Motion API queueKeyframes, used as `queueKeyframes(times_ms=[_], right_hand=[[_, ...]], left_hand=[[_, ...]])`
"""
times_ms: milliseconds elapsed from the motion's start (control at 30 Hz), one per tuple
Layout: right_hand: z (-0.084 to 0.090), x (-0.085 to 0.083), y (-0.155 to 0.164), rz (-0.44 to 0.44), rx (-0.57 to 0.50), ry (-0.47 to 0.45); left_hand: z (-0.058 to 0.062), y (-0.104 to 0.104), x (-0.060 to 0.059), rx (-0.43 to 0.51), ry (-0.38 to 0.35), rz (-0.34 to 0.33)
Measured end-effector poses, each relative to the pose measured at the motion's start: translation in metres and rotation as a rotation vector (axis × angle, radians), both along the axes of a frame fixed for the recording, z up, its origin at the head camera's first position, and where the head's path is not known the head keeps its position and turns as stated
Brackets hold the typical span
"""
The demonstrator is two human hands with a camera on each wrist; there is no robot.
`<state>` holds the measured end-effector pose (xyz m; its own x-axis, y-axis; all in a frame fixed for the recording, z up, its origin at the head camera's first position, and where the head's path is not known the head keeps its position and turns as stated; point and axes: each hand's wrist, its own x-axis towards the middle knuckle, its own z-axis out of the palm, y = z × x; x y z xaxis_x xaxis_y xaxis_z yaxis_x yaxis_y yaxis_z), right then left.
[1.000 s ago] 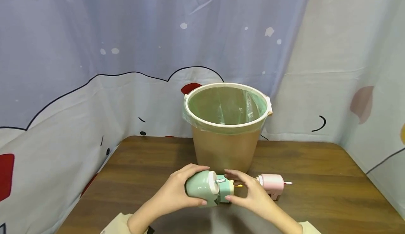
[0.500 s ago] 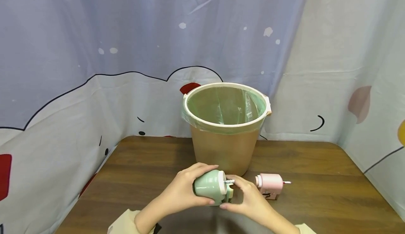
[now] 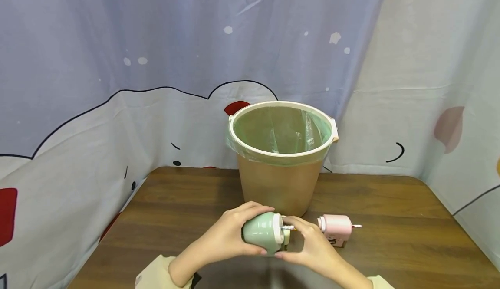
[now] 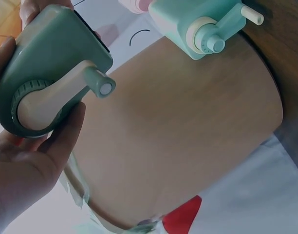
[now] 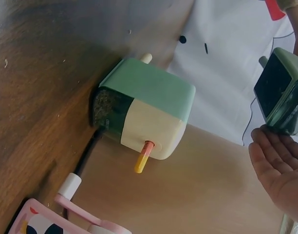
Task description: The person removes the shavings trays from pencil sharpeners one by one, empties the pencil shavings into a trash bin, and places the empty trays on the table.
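The left hand (image 3: 224, 239) is gripping a dark green sharpener part (image 3: 261, 233) with a cream crank handle, its fingers curling over the top and its thumb pressing underneath; the left wrist view is showing the part (image 4: 46, 68) lying on its side in that hand, crank knob pointing right. This piece is being held just above the near middle of the tabletop (image 3: 175, 206), in front of the bin. Just to its right, the right hand (image 3: 314, 247) is lying open, with fairly straight fingers reaching toward the green part; whether they are touching it I cannot tell. In the right wrist view a mint-and-cream pencil sharpener (image 5: 144, 114) is sitting on the tabletop with a yellow pencil stub (image 5: 141, 158) sticking out of its cream end and dark shavings showing in its clear drawer. Behind the hands, a tan waste bin (image 3: 281, 180) lined with a green bag is standing at the far middle. Right of the hands, a pink pencil sharpener (image 3: 336, 228) is resting near the bin's base.
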<state>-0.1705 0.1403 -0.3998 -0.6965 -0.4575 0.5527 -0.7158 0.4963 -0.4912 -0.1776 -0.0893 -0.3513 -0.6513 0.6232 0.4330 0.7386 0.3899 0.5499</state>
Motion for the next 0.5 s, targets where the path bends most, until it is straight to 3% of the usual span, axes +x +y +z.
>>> queueKeyframes(times_ms=[300,500], right_hand=[[-0.0046,-0.0034,0.001,-0.03,0.016,0.044],[-0.0069,-0.005,0.0015,0.031,0.0,0.067]], left_hand=[[-0.0011,-0.0007,0.0021,-0.018,-0.003,0.022],[0.0009,-0.0064,0.0015,-0.055,0.043,-0.018]])
